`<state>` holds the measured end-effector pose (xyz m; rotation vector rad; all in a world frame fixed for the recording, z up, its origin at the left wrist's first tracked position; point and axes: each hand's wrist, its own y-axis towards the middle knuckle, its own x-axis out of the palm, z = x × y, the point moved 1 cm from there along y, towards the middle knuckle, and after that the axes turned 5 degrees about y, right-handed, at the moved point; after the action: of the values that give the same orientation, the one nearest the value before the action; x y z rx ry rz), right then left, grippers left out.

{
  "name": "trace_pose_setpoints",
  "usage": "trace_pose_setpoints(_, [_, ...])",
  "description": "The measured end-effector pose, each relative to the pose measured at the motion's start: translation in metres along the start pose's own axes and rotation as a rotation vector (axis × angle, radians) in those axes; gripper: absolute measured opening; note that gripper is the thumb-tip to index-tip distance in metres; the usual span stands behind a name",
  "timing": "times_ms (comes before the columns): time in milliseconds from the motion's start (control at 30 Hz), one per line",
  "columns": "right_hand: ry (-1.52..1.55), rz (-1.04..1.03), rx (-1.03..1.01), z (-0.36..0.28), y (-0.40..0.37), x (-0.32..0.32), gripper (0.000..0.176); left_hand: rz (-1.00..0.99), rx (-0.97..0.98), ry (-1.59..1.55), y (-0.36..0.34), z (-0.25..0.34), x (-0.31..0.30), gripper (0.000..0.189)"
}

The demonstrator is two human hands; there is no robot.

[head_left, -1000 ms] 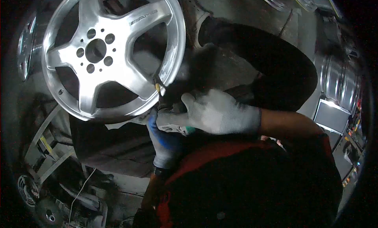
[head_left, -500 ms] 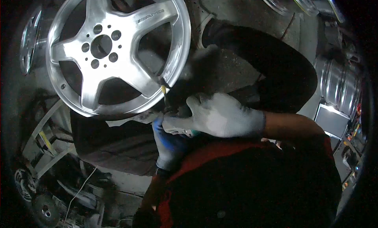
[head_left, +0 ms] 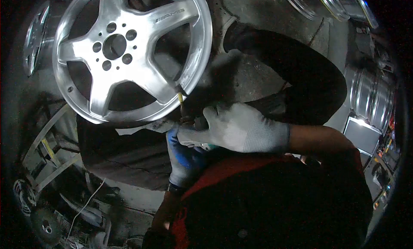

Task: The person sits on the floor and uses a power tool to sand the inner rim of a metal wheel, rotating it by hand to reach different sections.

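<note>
A silver five-spoke wheel (head_left: 144, 68) stands upright at upper left, its face turned toward me. Both gloved hands are closed around a slim rotary tool (head_left: 184, 118), whose yellowish tip (head_left: 180, 96) is at the inner rim near the end of the lower right spoke. My right hand (head_left: 236, 127), in a pale grey glove, wraps the tool from the right. Below it, my left hand (head_left: 183, 156), in a grey and blue glove, holds the tool from underneath. The gloves hide most of the tool body; a little green shows between them.
My bent legs (head_left: 297, 72) surround the work area. More wheels stand at the far left (head_left: 35, 40), top right (head_left: 333, 4) and right (head_left: 372, 94). A metal frame (head_left: 49, 152), a thin cable (head_left: 88, 201) and a round disc (head_left: 46, 225) lie at lower left.
The wheel appears slightly farther right and higher in view. Both hands keep their hold, and the tool tip is still at the same part of the rim.
</note>
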<state>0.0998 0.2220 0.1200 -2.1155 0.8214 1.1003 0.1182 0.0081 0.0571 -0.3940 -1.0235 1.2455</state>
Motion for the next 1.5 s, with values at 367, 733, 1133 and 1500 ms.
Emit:
trace_pose_setpoints(367, [-0.083, -0.015, 0.015, 0.006, -0.008, -0.011, 0.072, -0.03, -0.112, -0.277, 0.003, 0.01, 0.023, 0.028])
trace_pose_setpoints(733, [-0.012, 0.06, -0.06, 0.007, -0.004, -0.009, 0.061, -0.089, 0.138, 0.439, -0.002, -0.001, 0.013, 0.036])
trace_pose_setpoints(1133, [0.102, 0.017, -0.058, 0.011, -0.002, -0.016, 0.061, -0.077, 0.052, -0.017, 0.002, -0.018, 0.015, 0.032])
trace_pose_setpoints(1500, [0.173, 0.009, -0.067, 0.007, 0.003, -0.021, 0.062, -0.066, -0.179, -0.393, -0.001, -0.008, 0.01, 0.03])
